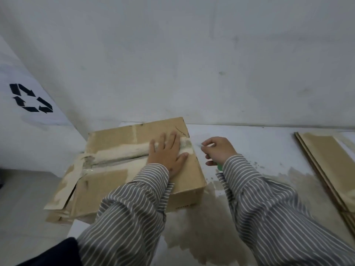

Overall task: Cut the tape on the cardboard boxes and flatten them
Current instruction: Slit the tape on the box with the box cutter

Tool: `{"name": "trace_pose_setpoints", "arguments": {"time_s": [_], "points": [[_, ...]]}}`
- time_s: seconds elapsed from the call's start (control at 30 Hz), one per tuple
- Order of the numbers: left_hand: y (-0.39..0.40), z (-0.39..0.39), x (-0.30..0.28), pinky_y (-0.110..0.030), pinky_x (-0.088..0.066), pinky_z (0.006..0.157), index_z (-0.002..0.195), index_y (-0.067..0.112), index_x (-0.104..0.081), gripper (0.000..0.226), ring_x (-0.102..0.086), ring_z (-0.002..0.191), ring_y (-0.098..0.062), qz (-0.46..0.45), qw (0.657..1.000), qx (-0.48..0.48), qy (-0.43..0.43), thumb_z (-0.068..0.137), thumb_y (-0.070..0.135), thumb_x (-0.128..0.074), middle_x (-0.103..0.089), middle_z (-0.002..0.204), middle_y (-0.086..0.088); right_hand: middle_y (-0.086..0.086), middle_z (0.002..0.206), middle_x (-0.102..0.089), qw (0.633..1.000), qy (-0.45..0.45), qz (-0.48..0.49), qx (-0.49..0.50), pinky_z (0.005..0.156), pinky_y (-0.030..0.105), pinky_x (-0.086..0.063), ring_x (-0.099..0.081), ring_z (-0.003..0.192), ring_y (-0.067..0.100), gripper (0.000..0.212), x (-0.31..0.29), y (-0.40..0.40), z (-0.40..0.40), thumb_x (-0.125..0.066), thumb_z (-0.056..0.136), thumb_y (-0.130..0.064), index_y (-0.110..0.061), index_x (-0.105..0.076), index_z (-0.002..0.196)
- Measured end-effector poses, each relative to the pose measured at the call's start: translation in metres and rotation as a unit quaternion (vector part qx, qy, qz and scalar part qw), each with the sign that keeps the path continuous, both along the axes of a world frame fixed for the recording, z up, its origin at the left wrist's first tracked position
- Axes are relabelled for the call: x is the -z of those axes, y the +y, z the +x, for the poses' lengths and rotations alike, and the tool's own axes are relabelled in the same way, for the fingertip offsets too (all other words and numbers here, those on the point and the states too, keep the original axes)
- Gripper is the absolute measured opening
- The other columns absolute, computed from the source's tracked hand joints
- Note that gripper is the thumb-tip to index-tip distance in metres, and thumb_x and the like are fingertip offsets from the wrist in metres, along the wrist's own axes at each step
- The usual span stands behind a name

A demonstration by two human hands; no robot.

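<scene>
Mid tape-cutting, by the look of it, on one cardboard box (134, 169) sitting at the left edge of the white surface (269, 150), its left end overhanging that edge. Left hand (167, 156) laid flat on the box top near its right end, fingers (163, 143) spread and straight, pressing over the pale tape (123, 152) along the centre seam. Right hand (219, 150) just off the box's right edge, apart from it, fingers curled round a green-handled cutter (219, 167); blade hidden, so extended or not cannot be told. Seam seemingly parted already toward the left end, with a loose flap (65, 187) hanging there. Next move, probably: blade brought to the tape still under and beside the left hand at the right end, which calls for sliding that hand clear of the cutting line first. Flattened cardboard (326, 169) stacked at the right edge. No brand legible; a black recycling symbol (30, 98) on the white panel at left, and a small dark print (185, 206) on the box's near side, too blurred to read.
</scene>
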State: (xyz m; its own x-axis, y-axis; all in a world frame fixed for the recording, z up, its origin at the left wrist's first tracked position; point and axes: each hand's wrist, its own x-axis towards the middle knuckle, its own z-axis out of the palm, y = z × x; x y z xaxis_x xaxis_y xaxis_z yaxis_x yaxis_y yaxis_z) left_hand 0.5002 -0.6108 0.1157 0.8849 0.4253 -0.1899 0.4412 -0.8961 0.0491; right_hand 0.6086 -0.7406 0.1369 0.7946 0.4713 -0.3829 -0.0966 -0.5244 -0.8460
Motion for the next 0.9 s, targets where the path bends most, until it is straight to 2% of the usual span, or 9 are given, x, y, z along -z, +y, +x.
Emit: {"name": "trace_pose_setpoints", "arguments": {"time_s": [0.13,0.3,0.47,0.6,0.73,0.9], "points": [[0.002,-0.002,0.001,-0.051,0.003,0.117,0.151,0.021,0.013,0.067,0.012,0.146,-0.025,0.004,1.0,0.002,-0.002,0.099,0.053,-0.014,0.017,0.158,0.004,0.002,0.084,-0.06,0.997,-0.079,-0.011,-0.007,0.057,0.03,-0.052,-0.059,0.065,0.021,0.016,0.004,0.017,-0.003,-0.065,0.087,-0.027,-0.016,-0.059,0.078],[0.001,-0.002,0.002,-0.052,0.003,0.117,0.151,0.02,0.014,0.068,0.012,0.146,-0.026,0.009,1.0,0.001,-0.006,0.099,0.053,-0.013,0.017,0.159,0.004,0.0,0.085,-0.06,0.996,-0.088,-0.002,0.001,0.078,0.037,-0.052,-0.057,0.081,0.021,0.019,0.006,0.027,0.002,-0.068,0.084,-0.026,-0.019,-0.059,0.069],[0.001,-0.002,0.003,-0.052,0.004,0.117,0.151,0.02,0.015,0.068,0.015,0.146,-0.026,0.002,1.0,0.003,-0.005,0.099,0.053,-0.013,0.02,0.158,0.004,-0.007,0.068,-0.054,0.995,-0.096,-0.019,-0.018,0.065,0.027,-0.045,-0.054,0.073,0.018,0.02,0.0,0.033,0.003,-0.068,0.085,-0.021,-0.017,-0.06,0.068],[0.001,-0.002,0.004,-0.052,0.004,0.117,0.151,0.02,0.015,0.067,0.016,0.145,-0.026,0.0,1.0,0.003,-0.006,0.099,0.053,-0.013,0.02,0.158,0.004,0.005,0.064,-0.054,1.0,-0.005,-0.003,-0.014,0.044,0.022,-0.037,-0.046,0.052,0.016,0.014,-0.009,0.03,0.003,-0.065,0.086,-0.009,-0.009,-0.063,0.072],[-0.001,-0.002,0.003,-0.053,0.004,0.117,0.151,0.02,0.015,0.067,0.015,0.146,-0.026,0.001,1.0,0.003,-0.007,0.099,0.052,-0.013,0.02,0.158,0.004,0.008,0.062,-0.054,0.999,0.03,-0.013,-0.02,0.044,0.021,-0.038,-0.046,0.051,0.015,0.013,-0.017,0.021,0.001,-0.059,0.083,0.005,-0.004,-0.066,0.076],[-0.003,-0.002,0.004,-0.053,0.004,0.116,0.151,0.019,0.014,0.067,0.015,0.146,-0.027,0.006,1.0,0.003,-0.001,0.099,0.052,-0.012,0.02,0.158,0.004,0.009,0.064,-0.054,0.997,0.059,-0.026,-0.047,0.043,0.021,-0.036,-0.045,0.053,0.015,0.018,-0.013,0.005,-0.013,-0.058,0.084,0.007,-0.006,-0.065,0.073]]}}
